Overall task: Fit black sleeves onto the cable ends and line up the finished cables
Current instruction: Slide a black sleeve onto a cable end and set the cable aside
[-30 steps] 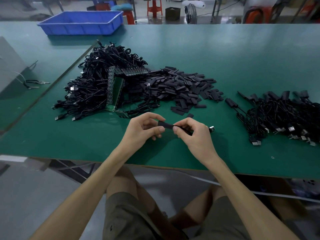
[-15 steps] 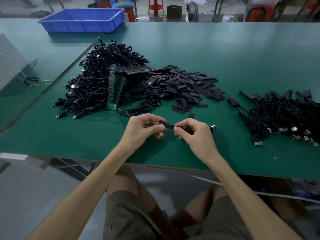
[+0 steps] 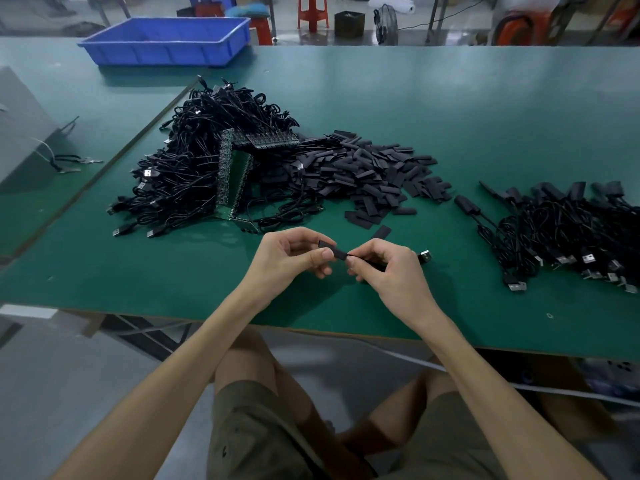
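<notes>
Left hand (image 3: 294,256) pinching black sleeve (image 3: 335,251), right hand (image 3: 389,271) pinching cable (image 3: 425,256)

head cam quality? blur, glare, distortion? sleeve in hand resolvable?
Head view: dim, even light, soft shadows and faint sheen on the green mat, no hard glare; edges stretched by the wide angle; the sleeve pinched by the left hand and the cable in the right hand read sharp; the cable pile merges into black mass.
</notes>
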{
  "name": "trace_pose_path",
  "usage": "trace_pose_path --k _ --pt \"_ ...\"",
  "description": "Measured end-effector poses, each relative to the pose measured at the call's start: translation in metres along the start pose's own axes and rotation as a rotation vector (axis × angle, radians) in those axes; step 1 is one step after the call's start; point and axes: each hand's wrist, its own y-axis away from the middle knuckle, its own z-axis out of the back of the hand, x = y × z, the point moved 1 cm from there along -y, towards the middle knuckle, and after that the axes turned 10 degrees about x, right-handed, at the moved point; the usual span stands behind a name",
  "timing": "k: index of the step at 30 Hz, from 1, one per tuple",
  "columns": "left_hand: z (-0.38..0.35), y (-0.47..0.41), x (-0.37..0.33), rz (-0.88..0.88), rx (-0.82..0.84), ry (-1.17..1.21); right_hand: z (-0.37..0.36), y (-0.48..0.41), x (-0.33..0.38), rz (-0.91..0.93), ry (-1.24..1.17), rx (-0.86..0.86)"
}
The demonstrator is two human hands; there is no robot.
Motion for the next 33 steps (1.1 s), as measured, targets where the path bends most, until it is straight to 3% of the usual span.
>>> trace_pose_path --k 22,33 --pt "-0.003 0.001 -0.001 0.026 0.062 -0.061 -0.003 0.002 -0.001 0.008 0.049 -0.01" --pt "-0.002 0.0 0.007 -0.035 0.003 -0.527 -0.005 0.002 0.0 0.016 0.05 0.023"
